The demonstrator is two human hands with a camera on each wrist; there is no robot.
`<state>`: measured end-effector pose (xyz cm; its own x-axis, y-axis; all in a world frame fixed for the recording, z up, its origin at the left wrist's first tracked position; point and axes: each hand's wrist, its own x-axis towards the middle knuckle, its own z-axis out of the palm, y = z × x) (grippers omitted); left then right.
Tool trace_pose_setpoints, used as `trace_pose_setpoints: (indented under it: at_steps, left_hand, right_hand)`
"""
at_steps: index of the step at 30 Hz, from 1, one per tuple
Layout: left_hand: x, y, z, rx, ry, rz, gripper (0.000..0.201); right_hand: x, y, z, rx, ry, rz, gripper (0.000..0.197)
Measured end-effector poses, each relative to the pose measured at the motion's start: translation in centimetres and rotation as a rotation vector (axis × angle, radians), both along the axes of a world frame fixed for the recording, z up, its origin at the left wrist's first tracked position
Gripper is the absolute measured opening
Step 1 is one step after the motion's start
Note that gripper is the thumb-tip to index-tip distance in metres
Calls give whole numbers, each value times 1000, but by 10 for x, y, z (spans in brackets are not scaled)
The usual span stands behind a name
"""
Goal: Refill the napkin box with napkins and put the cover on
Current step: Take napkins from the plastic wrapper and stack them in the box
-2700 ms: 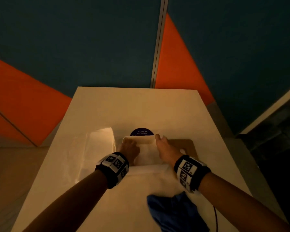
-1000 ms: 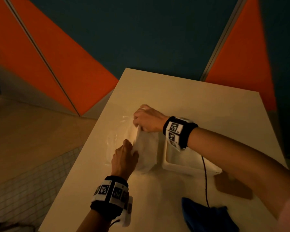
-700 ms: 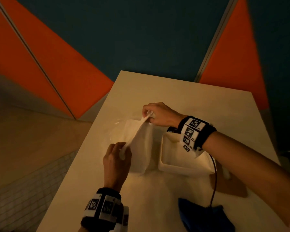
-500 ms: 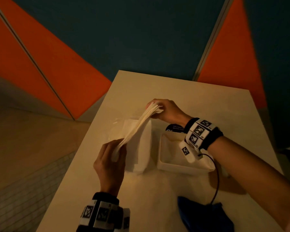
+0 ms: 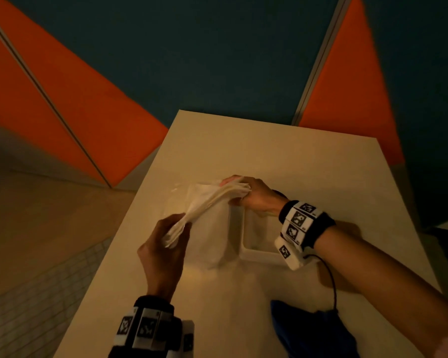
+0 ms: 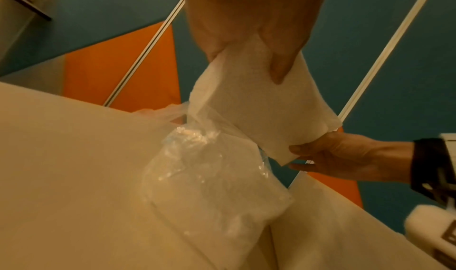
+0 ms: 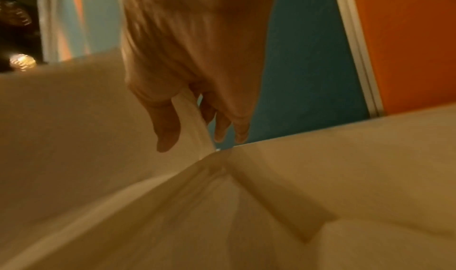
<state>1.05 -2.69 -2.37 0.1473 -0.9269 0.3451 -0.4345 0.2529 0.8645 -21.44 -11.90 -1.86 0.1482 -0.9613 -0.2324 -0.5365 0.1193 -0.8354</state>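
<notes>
A thin stack of white napkins (image 5: 210, 201) hangs in the air between both hands. My left hand (image 5: 175, 232) pinches its near end and my right hand (image 5: 237, 191) pinches its far end. Under it a clear plastic bag (image 5: 207, 236) with more napkins lies on the table. The open white napkin box (image 5: 259, 253) stands just right of the bag, below my right wrist. In the left wrist view my left hand (image 6: 246, 60) grips the napkins (image 6: 261, 108) above the bag (image 6: 209, 176). In the blurred right wrist view my right hand (image 7: 190, 130) pinches the napkin edge (image 7: 192, 118).
A blue cloth (image 5: 308, 329) lies at the table's near right. A brown flat cover (image 5: 352, 286) is mostly hidden under my right forearm. The cream table (image 5: 269, 151) drops off at its left edge to a tiled floor (image 5: 36, 293). An orange and teal wall stands behind.
Both hands moved from the box to the bag on its left, took hold of a stack of napkins and lifted it out, stretched between them.
</notes>
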Motion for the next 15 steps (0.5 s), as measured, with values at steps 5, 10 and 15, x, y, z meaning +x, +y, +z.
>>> trace_pose_setpoints:
  at_steps: [5, 10, 15]
  left_hand:
    - [9, -3, -22, 209, -26, -25, 30]
    - [15, -10, -10, 361, 61, 57, 35]
    - [17, -18, 20, 635, 426, -232, 58]
  right_hand:
    - [-7, 1, 8, 18, 33, -20, 33]
    - [-10, 6, 41, 19, 3, -22, 21]
    - [-13, 17, 83, -10, -184, -67, 11]
